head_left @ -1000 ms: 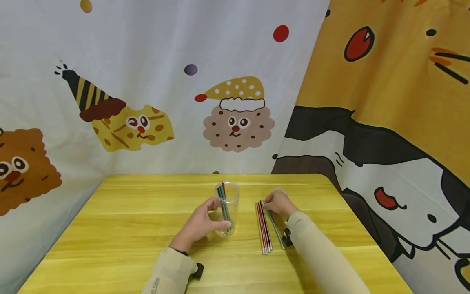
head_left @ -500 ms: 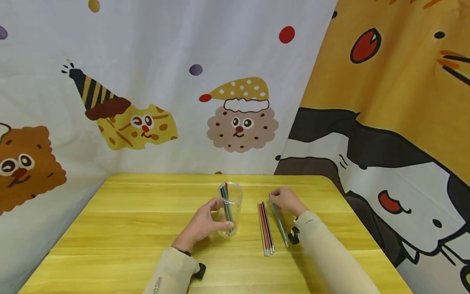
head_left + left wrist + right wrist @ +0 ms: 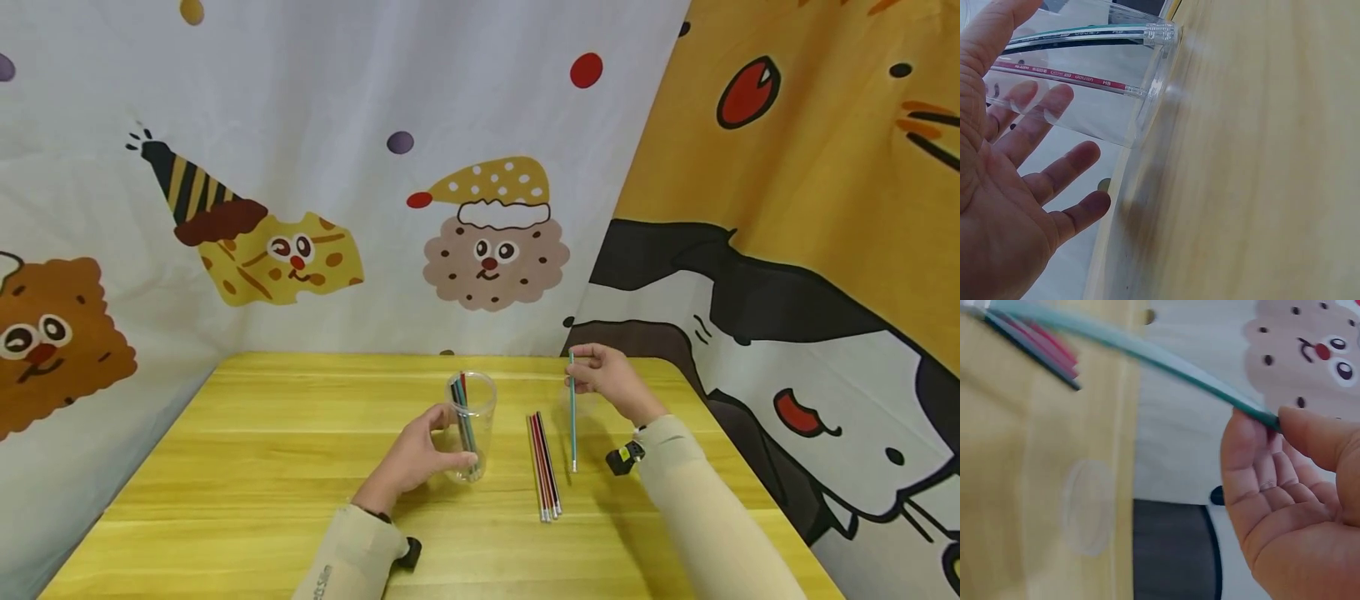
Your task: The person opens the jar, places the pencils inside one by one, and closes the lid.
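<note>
My left hand [image 3: 411, 454] holds a clear plastic cup [image 3: 487, 421] standing upright, thumb on the near side and fingers behind it. Inside the cup lean several pencils [image 3: 466, 425]; the left wrist view shows a red one [image 3: 1066, 75] and dark and green ones, eraser ends at the bottom. My right hand [image 3: 617, 383] pinches a teal pencil [image 3: 573, 421] near its upper end, between thumb and fingertips. That pencil hangs almost vertical above the table, its eraser end down. Between the cup and the teal pencil, several red and dark pencils [image 3: 544, 471] lie side by side.
The wooden table [image 3: 262, 467] reaches back to a printed curtain [image 3: 315, 150]. A clear round lid [image 3: 1088, 509] lies on the table near its far edge, by the right hand.
My right hand has drawn the teal pencil away from the row, then lifted it up and to the right, turning it nearly vertical. The left hand stays at the cup.
</note>
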Demonstrator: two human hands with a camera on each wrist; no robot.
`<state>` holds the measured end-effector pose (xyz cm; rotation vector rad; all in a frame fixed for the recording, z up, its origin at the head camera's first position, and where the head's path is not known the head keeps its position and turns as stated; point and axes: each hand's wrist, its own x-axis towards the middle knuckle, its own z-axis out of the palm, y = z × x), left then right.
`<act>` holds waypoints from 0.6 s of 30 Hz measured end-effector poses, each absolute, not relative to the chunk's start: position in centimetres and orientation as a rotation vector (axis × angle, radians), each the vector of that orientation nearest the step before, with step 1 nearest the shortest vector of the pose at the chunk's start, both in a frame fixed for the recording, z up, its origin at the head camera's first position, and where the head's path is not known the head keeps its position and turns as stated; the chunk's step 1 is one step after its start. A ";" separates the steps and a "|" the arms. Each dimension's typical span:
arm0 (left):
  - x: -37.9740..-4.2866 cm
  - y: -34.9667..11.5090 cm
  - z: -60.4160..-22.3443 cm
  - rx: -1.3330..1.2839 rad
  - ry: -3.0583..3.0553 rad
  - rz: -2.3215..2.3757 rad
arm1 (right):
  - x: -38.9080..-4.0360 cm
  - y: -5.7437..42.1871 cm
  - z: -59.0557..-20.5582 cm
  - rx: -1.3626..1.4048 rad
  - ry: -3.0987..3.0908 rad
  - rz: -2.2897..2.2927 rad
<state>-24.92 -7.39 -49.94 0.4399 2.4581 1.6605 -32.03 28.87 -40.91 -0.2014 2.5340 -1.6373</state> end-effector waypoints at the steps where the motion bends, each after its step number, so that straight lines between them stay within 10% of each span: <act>1: -24.9 -7.4 -49.9 0.442 2.457 1.659 | -32.0 28.9 -40.6 -0.205 2.523 -1.677; 18: -24.9 -7.4 -49.6 0.462 2.468 1.628 | -31.2 24.1 -36.1 -0.326 1.837 -2.571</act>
